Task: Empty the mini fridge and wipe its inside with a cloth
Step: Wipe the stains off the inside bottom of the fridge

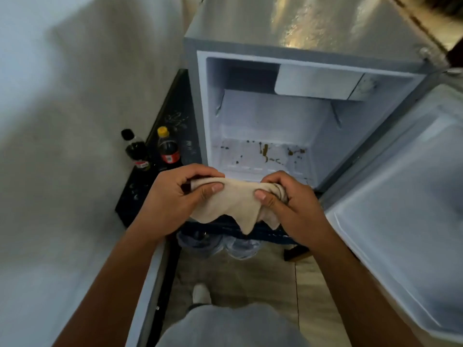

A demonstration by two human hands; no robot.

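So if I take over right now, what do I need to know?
Both hands hold the cloth: left hand and right hand grip the beige cloth stretched between them, in front of the open mini fridge.
Done: the fridge looks emptied; two soda bottles stand outside on its left.
Left: brown stains still on the fridge floor. Wipe them and the walls.

I hold a beige cloth (pixel 235 204) between my left hand (pixel 175 196) and right hand (pixel 290 204), in front of the open mini fridge (pixel 250 48). Its floor (pixel 263 156) bears brown stains. Door (pixel 400 221) swung right. Two cola bottles (pixel 152 149) stand just left of the fridge on a dark stand (pixel 140 196).
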